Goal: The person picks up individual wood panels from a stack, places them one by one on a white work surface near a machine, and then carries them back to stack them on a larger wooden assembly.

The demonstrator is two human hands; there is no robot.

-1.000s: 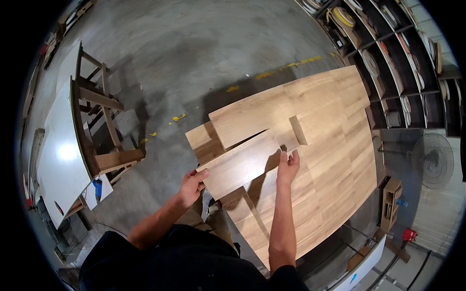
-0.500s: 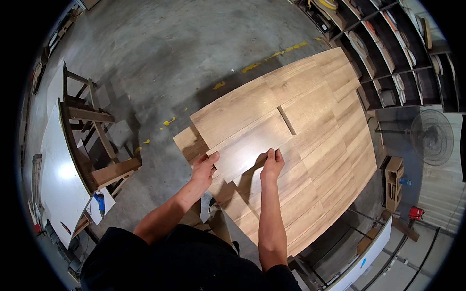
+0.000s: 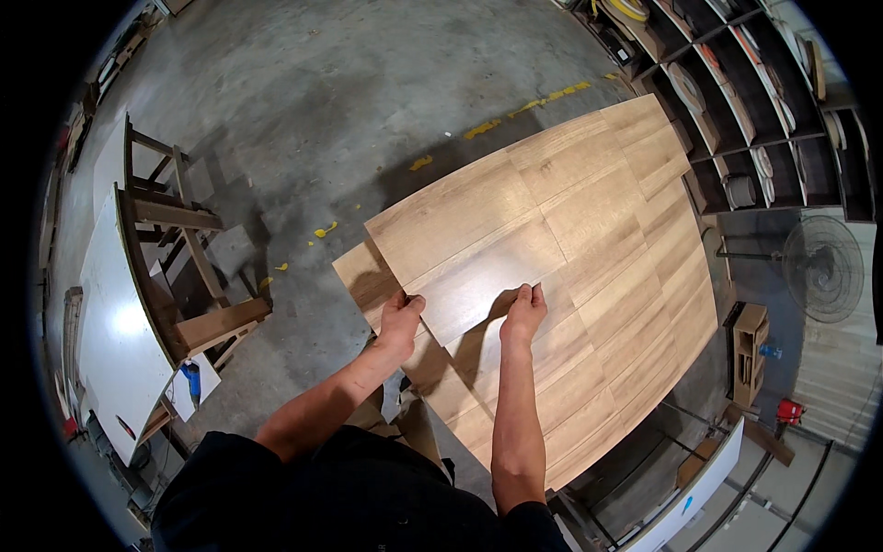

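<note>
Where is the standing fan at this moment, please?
In the head view, the standing fan is at the far right, beyond the wooden panels, just below the wall shelves.

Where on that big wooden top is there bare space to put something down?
The big wooden tabletop is bare right of the right hand, out to its edge by the fan. It is crowded where both hands, left hand included, grip the wood panel.

The person wears a black top, its sleeves leaving both forearms bare.
</note>
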